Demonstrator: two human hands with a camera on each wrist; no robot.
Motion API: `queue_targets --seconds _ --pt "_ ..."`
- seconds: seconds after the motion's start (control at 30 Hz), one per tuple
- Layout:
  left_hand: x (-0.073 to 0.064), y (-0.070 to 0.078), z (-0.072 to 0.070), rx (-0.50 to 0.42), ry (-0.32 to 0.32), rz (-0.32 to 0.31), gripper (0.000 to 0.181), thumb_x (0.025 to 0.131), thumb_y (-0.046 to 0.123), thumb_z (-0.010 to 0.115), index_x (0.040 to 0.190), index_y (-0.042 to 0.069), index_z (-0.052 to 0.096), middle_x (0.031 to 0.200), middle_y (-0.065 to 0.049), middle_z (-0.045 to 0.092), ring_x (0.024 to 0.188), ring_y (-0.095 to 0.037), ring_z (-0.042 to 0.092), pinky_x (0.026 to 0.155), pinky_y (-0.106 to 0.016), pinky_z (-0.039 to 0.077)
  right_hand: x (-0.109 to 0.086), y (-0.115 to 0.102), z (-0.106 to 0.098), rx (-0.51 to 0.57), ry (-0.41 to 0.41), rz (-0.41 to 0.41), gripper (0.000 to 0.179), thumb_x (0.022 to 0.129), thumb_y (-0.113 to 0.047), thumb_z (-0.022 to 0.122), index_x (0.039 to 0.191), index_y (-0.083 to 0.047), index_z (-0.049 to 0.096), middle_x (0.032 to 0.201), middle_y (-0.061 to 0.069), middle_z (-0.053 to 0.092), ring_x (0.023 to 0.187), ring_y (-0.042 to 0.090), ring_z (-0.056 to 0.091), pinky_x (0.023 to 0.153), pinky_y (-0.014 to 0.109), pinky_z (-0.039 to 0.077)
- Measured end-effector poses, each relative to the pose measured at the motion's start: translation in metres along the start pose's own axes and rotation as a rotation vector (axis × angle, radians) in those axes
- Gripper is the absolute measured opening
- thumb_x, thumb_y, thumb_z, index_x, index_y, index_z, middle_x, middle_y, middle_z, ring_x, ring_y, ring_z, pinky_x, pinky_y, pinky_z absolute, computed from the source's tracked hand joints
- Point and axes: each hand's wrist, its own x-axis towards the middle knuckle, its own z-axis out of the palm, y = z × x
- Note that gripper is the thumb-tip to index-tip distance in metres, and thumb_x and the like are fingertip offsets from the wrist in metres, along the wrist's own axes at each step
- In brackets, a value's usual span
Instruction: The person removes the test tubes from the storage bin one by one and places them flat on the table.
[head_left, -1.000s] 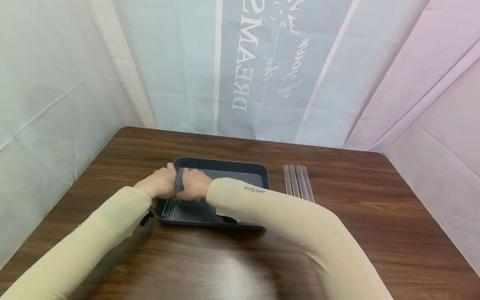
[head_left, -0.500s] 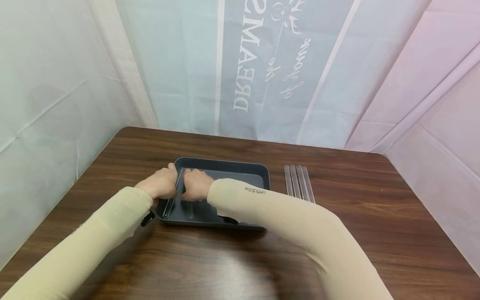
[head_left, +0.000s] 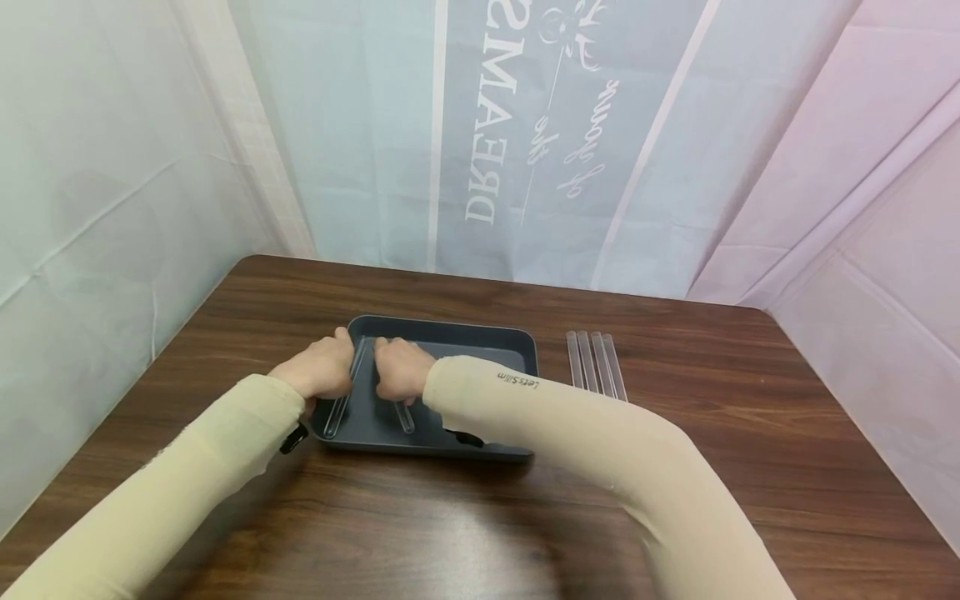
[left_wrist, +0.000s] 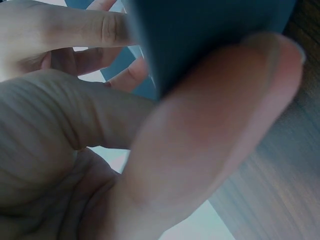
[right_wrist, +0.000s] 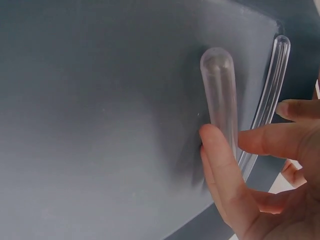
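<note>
My left hand (head_left: 318,367) grips the left wall of a dark grey baking tray (head_left: 450,327); in the left wrist view its thumb (left_wrist: 200,130) presses the outside of the wall. Over the tray's left part, my right hand (head_left: 402,369) pinches a clear test tube (right_wrist: 220,90) between thumb and fingers. The tube's rounded end points toward the tray's near side, and the hand hides its far part from the head view. A second clear test tube (head_left: 337,415) lies in the tray along the left wall, apart from the held one.
Several more clear tubes (head_left: 596,362) lie side by side on the brown wooden table (head_left: 705,400), right of the tray. My right sleeve covers their near ends and part of the tray. Hanging cloths (head_left: 375,150) enclose the table's back and sides.
The right hand has moved slightly right with its tube, away from the tray's left wall and the tube lying there. The left hand keeps its grip on the tray.
</note>
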Motion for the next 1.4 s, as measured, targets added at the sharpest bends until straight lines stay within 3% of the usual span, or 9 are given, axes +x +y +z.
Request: queue_targets --seconds 0.17,0.3,0.6,0.8,0.97,1.13,1.4 --pt "-0.001 0.000 -0.001 0.015 -0.002 0.008 0.070 0.088 -0.004 0.046 0.141 -0.018 0.002 0.074 -0.026 0.054 0.055 -0.031 0.064 0.041 -0.038 0.055 -0.005 0.004 -0.002 -0.003 -0.014 -0.016 0.066 0.091 -0.008 0.058 0.149 0.000 0.027 0.137 0.020 0.049 0.051 0.015 0.065 0.042 0.020 0.052" --pt "-0.001 0.000 -0.001 0.020 0.003 0.006 0.070 0.088 -0.004 0.046 0.141 -0.019 0.002 0.077 -0.027 0.054 0.055 -0.030 0.064 0.041 -0.038 0.055 -0.009 0.006 -0.004 -0.012 -0.009 -0.024 0.069 0.091 -0.009 0.057 0.151 -0.001 0.023 0.148 0.020 0.038 0.048 0.013 0.063 0.039 0.019 0.049" --pt "0.001 0.001 0.000 0.039 0.003 -0.019 0.074 0.090 -0.004 0.044 0.143 -0.018 -0.005 0.088 -0.039 0.053 0.045 -0.031 0.063 0.039 -0.038 0.055 -0.019 0.012 -0.011 0.027 0.003 -0.057 0.068 0.091 -0.008 0.057 0.150 0.000 0.025 0.145 0.023 0.039 0.047 0.011 0.057 0.041 0.020 0.050" --pt "-0.001 0.000 0.001 0.048 0.028 0.017 0.072 0.088 -0.005 0.044 0.142 -0.020 -0.001 0.093 -0.041 0.052 0.046 -0.030 0.062 0.038 -0.037 0.054 -0.028 0.020 -0.023 0.055 0.031 -0.067 0.063 0.092 -0.009 0.056 0.148 0.000 0.029 0.138 0.021 0.045 0.049 0.012 0.054 0.044 0.022 0.047" --pt "-0.002 0.000 0.002 0.046 0.028 0.031 0.073 0.088 -0.005 0.044 0.142 -0.019 -0.001 0.091 -0.037 0.054 0.048 -0.030 0.062 0.038 -0.036 0.054 -0.036 0.028 -0.034 0.059 0.082 -0.059 0.062 0.094 -0.013 0.057 0.148 -0.001 0.028 0.136 0.019 0.046 0.055 0.013 0.059 0.055 0.022 0.051" --pt "-0.003 0.000 0.003 0.054 0.034 0.026 0.072 0.088 -0.004 0.045 0.141 -0.020 -0.001 0.087 -0.037 0.053 0.045 -0.029 0.062 0.037 -0.036 0.054 -0.042 0.036 -0.041 0.060 0.106 -0.055 0.062 0.094 -0.015 0.057 0.147 0.001 0.029 0.125 0.018 0.051 0.066 0.015 0.061 0.053 0.022 0.052" --pt "-0.002 0.001 0.003 0.060 0.028 0.018 0.072 0.088 -0.004 0.045 0.141 -0.020 -0.001 0.081 -0.033 0.054 0.044 -0.029 0.062 0.038 -0.036 0.054 -0.050 0.050 -0.045 0.054 0.148 -0.028 0.061 0.093 -0.014 0.058 0.146 0.000 0.032 0.121 0.016 0.054 0.083 0.019 0.060 0.059 0.024 0.053"
